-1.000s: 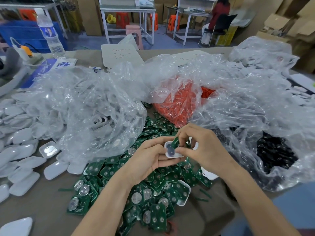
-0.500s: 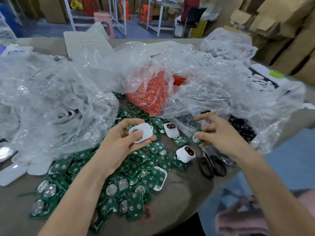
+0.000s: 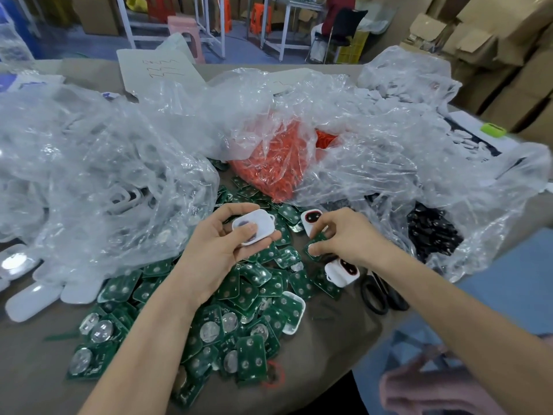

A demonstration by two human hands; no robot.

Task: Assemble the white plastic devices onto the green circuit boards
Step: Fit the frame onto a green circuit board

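- This was a small assembly workshop, not a home.
- Loose green circuit boards [image 3: 239, 310] lay heaped on a brown table [image 3: 36, 369].
- Clear plastic bags [image 3: 104, 175] held parts in bulk: orange pieces [image 3: 278, 163] and black pieces [image 3: 431, 232].
- White shells [image 3: 30, 298] lay in a pile at the left.
- Cardboard boxes [image 3: 493, 49] stood stacked at the right.
- Behind were metal-framed benches [image 3: 283, 31], plastic stools [image 3: 185, 28] and a seated person [image 3: 338, 7].

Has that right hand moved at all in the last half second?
Yes. The right hand has slid left, away from the black scissors, toward the upper red-faced white device, and pinches a green circuit board.
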